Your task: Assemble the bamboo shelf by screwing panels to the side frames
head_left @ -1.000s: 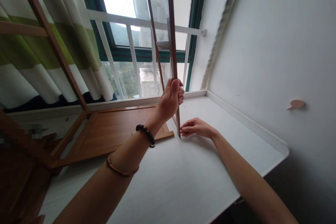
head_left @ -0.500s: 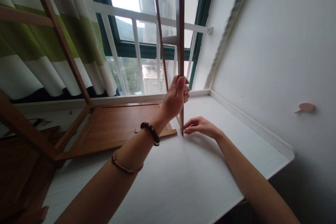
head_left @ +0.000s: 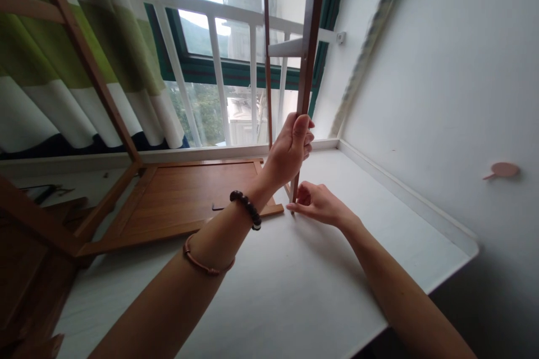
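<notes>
My left hand point(head_left: 292, 148) is wrapped round a thin upright wooden leg point(head_left: 309, 39) of a brown furniture frame, low on the leg. The leg leans slightly to the right at its top. My right hand point(head_left: 316, 203) rests on the white tabletop point(head_left: 261, 286) at the leg's foot, fingers pinched close against the bottom end; what they hold is too small to see. A flat wooden panel point(head_left: 185, 196) of the same frame lies on the table to the left, joined to the leg's base.
A small dark hex key point(head_left: 218, 207) lies on the panel near my left wrist. Other slanted wooden bars point(head_left: 86, 61) rise at the left. White window railing point(head_left: 210, 11) and a striped curtain point(head_left: 50, 84) stand behind. A white wall point(head_left: 442, 67) closes the right side.
The leg's top has tilted to the right and my left hand has risen a little with it. My right hand has moved closer in against the foot of the leg.
</notes>
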`<action>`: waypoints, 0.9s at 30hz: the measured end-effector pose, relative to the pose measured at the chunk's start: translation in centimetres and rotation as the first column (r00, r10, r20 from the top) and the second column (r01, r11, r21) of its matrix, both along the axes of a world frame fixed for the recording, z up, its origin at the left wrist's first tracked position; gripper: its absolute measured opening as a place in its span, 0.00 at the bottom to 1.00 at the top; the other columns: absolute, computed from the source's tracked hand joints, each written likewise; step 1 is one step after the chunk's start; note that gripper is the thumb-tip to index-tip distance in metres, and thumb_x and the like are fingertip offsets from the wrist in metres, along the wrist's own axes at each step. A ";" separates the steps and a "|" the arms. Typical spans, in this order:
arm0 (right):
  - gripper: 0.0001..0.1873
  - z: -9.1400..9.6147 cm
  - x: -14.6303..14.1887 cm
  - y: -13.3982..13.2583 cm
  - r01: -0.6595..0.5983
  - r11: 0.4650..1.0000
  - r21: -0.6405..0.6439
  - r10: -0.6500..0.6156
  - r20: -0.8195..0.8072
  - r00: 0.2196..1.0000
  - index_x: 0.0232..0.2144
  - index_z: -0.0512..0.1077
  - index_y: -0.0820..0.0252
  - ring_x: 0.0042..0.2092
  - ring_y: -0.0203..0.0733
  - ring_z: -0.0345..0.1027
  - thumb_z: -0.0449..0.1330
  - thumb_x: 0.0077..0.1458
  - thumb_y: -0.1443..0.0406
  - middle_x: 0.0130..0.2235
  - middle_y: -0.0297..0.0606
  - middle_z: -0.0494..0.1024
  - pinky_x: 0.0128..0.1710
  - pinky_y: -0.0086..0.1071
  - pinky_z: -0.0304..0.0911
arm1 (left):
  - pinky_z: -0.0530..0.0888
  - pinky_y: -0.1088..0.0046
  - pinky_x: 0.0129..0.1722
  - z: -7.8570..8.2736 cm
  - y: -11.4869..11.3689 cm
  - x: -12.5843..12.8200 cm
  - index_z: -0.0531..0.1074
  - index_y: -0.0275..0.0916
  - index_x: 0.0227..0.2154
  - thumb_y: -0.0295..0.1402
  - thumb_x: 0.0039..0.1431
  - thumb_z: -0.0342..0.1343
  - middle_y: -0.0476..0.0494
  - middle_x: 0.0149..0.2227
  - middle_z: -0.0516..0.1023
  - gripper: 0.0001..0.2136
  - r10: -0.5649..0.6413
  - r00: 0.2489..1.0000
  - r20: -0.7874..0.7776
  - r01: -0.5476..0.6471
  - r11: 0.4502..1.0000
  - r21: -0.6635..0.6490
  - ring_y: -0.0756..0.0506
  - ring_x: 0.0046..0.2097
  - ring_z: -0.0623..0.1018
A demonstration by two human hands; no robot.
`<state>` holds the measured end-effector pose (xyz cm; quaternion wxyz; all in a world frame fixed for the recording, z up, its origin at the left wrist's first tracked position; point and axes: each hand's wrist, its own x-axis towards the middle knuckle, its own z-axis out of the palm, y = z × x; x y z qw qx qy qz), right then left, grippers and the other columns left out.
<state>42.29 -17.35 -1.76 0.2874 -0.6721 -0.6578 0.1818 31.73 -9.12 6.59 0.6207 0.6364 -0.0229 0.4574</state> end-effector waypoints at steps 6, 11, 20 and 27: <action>0.20 0.3 -1.6 0.1 0.011 0.999 -0.044 0.005 0.353 0.936 0.21 0.68 0.60 0.26 0.35 0.64 0.48 0.58 0.56 0.24 0.37 0.73 0.27 0.27 0.52 | 0.56 0.84 0.16 0.1 -0.3 0.2 0.59 0.39 0.30 0.41 0.65 0.39 0.57 0.20 0.55 0.12 0.022 1.000 0.005 -0.022 0.999 -0.033 0.58 0.17 0.57; 0.21 0.7 -1.9 0.0 0.000 0.998 -0.055 0.026 0.469 0.883 0.23 0.70 0.61 0.27 0.36 0.65 0.45 0.60 0.58 0.25 0.39 0.75 0.28 0.29 0.50 | 0.56 0.84 0.16 0.1 -0.4 0.2 0.60 0.39 0.30 0.41 0.65 0.40 0.57 0.20 0.55 0.12 0.017 1.000 -0.012 -0.018 0.999 -0.047 0.58 0.17 0.57; 0.28 0.4 -3.1 0.5 0.153 0.988 -0.012 -0.121 0.551 0.826 0.25 0.75 0.62 0.30 0.40 0.70 0.40 0.62 0.57 0.27 0.44 0.77 0.30 0.30 0.52 | 0.59 0.85 0.17 0.0 -0.1 -0.3 0.60 0.39 0.31 0.41 0.64 0.41 0.57 0.21 0.56 0.12 -0.005 1.000 0.005 0.006 0.999 -0.042 0.58 0.18 0.59; 0.24 -0.4 -3.6 1.0 0.230 0.972 -0.052 -0.163 0.555 0.816 0.31 0.76 0.61 0.31 0.44 0.71 0.42 0.60 0.59 0.30 0.45 0.78 0.28 0.31 0.52 | 0.62 0.81 0.20 -1.5 0.2 -0.6 0.61 0.38 0.34 0.43 0.64 0.41 0.56 0.21 0.57 0.13 -0.017 0.998 -0.061 0.019 0.999 0.030 0.57 0.20 0.61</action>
